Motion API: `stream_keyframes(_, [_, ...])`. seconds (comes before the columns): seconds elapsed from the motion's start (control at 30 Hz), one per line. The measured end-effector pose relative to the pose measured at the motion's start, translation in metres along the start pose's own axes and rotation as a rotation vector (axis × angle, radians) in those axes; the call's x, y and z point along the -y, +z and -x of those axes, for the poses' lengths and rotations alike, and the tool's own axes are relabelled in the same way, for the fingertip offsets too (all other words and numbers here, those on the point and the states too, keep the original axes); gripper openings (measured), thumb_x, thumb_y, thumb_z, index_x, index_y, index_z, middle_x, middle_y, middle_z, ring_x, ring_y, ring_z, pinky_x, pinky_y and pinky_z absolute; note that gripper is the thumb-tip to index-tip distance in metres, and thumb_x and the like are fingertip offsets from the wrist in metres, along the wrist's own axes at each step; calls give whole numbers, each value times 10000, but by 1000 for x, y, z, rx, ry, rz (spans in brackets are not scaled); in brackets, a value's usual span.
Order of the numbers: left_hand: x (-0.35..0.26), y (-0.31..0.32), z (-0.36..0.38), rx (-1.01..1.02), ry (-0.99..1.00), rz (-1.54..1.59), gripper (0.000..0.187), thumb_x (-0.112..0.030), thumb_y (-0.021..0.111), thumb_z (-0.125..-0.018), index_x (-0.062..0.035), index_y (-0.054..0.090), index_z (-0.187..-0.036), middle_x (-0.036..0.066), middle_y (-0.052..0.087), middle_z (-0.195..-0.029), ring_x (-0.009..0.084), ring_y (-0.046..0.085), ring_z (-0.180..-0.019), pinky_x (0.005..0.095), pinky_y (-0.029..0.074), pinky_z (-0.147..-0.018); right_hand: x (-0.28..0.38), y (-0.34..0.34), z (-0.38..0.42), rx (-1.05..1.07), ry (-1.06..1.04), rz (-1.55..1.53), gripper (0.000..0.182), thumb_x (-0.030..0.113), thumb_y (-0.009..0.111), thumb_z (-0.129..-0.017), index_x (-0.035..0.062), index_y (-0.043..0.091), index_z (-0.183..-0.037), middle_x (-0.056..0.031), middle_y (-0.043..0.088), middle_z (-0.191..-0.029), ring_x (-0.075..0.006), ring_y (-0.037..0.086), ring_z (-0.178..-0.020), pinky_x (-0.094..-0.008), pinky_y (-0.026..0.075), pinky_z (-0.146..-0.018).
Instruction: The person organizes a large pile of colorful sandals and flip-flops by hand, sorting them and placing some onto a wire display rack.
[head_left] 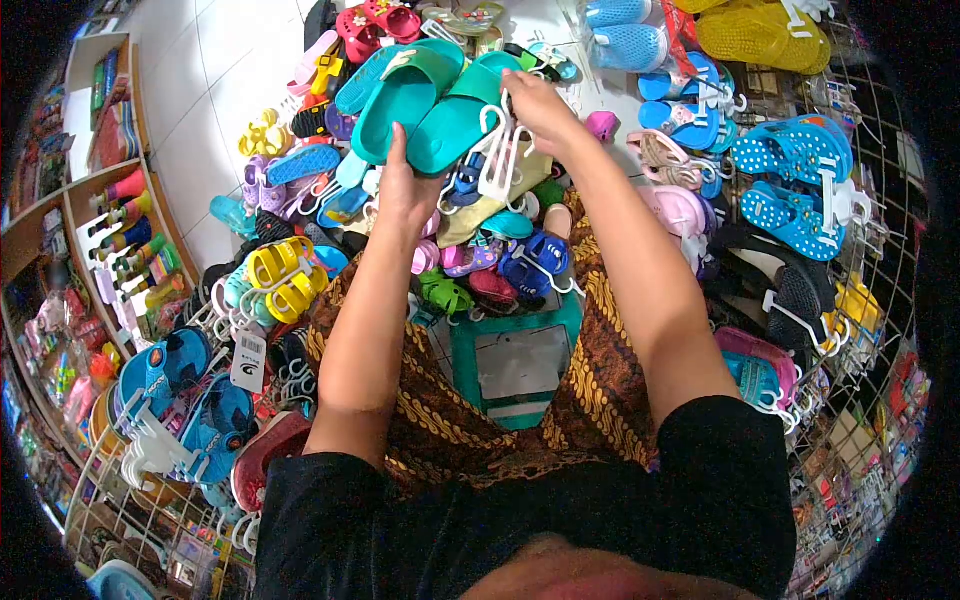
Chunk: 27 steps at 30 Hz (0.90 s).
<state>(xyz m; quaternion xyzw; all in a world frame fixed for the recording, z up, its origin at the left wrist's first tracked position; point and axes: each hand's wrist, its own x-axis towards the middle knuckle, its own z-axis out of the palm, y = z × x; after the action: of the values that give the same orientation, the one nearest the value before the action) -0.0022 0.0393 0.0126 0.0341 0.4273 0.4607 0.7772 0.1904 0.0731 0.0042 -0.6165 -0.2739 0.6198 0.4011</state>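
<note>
A pair of teal green slide sandals is held up in front of me, over a heap of footwear. My left hand grips the pair from below, its thumb pressed against the near end of the left sandal. At the right sandal's strap, my right hand has its fingers closed on the edge. A white plastic shoe hanger dangles just under my right hand, beside the soles. Beneath lie blue sandals, green clogs and a cream piece of cloth or bag.
Yellow sandals and blue sandals on hangers are at my left, near shelves of goods. Blue dotted sandals hang on a wire rack at right. A teal stool stands between my knees.
</note>
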Motion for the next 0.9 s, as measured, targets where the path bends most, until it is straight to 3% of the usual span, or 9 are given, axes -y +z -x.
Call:
stream_keyframes(0.2, [7,-10,-6,-203,160,-193,485,-364,568,-895,-34,455,-1231,127,556,-1175,270,590,-1017,431,477,-891,4,10,10,100,95,13,356,329,379,-994,26,555,-933,-16,536,-780,-120,482,-687,-298,419,-642])
stream_keyframes(0.33, [6,-14,-10,-322,225,-232,464,-312,601,-867,17,479,-1171,138,578,-1101,269,624,-917,422,529,-781,14,17,18,180,128,-230,335,358,415,-982,43,527,-968,-38,568,-845,-133,544,-689,-286,472,-621])
stream_keyframes(0.37, [5,-13,-10,-331,234,-231,461,-303,607,-862,28,483,-1159,140,581,-1087,270,628,-900,421,535,-761,28,15,26,224,251,-269,329,364,451,-957,44,506,-1005,-58,570,-902,-160,565,-727,-334,487,-668])
stream_keyframes(0.47, [5,-21,-18,-382,282,-297,455,-296,608,-858,43,489,-1138,138,589,-1062,270,630,-889,432,533,-760,9,-6,2,294,241,-309,341,372,478,-933,41,498,-1008,-69,561,-914,-178,565,-753,-365,497,-703])
stream_keyframes(0.5, [4,-20,-16,-365,285,-299,463,-301,612,-855,43,488,-1139,139,590,-1059,269,630,-890,431,534,-755,18,-10,7,290,287,-321,279,294,510,-925,26,489,-998,-80,548,-941,-183,563,-768,-344,499,-720])
stream_keyframes(0.63, [3,-18,-14,-356,291,-298,496,-332,627,-846,48,491,-1134,141,592,-1052,265,628,-896,426,532,-737,26,-16,11,306,128,-191,258,178,549,-922,-12,475,-1079,-86,540,-987,-175,573,-837,-318,495,-765])
stream_keyframes(0.73, [0,-13,-13,-370,297,-207,415,-283,615,-870,37,518,-1116,119,603,-1051,236,629,-880,387,531,-752,30,-14,13,202,53,-47,332,219,557,-927,-8,464,-1150,-91,544,-1020,-175,581,-865,-316,494,-784])
stream_keyframes(0.77, [-2,-11,-12,-371,299,-164,371,-254,607,-883,30,530,-1109,109,608,-1052,222,630,-872,368,530,-763,26,-14,11,167,-75,-3,303,244,558,-924,-10,536,-1088,-74,600,-913,-143,585,-779,-274,489,-606])
stream_keyframes(0.9, [-9,-11,-10,-413,216,-176,381,-282,614,-876,21,537,-1094,114,610,-1046,233,635,-871,383,536,-763,31,-18,11,81,-77,-71,334,270,598,-908,10,563,-1115,-68,625,-989,-120,589,-894,-266,471,-780])
